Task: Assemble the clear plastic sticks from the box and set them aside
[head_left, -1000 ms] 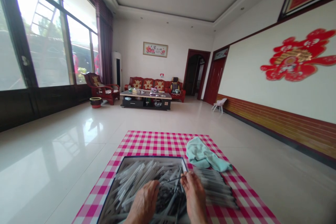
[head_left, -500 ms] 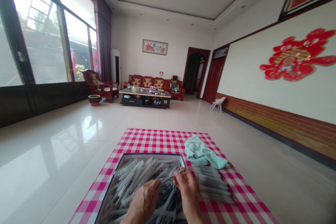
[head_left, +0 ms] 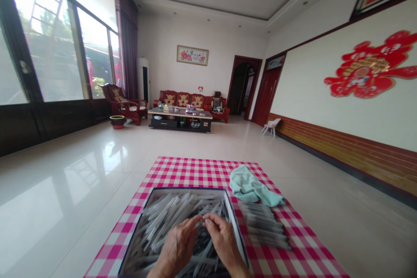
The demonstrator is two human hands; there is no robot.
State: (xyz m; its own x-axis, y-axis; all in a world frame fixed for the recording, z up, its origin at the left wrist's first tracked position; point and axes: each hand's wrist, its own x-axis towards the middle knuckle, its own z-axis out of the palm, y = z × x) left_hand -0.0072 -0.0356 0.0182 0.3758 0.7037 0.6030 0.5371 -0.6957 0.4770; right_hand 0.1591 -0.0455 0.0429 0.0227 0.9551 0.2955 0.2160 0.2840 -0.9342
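Observation:
My left hand (head_left: 179, 243) and my right hand (head_left: 221, 239) meet fingertip to fingertip above an open box (head_left: 235, 221) with a dark blue rim. Both are closed in a pinch on a slim pen, which the fingers almost wholly hide. Below them, the box holds a heap of translucent pen barrels (head_left: 169, 215) mixed with thin dark pieces. Right of the box lies a row of assembled-looking pens (head_left: 265, 223), clear with dark ends, somewhat blurred.
A mint-green cloth (head_left: 252, 189) lies crumpled behind the row of pens. Everything rests on a table with a pink-and-white checked cover (head_left: 195, 169). Farther off stand a low coffee table (head_left: 179, 119), a wooden sofa, an armchair (head_left: 125, 104) and a small white chair (head_left: 271, 127).
My right hand has moved left and in towards my left hand, so the fingertips now meet. The dark slim length that showed between them is now mostly hidden.

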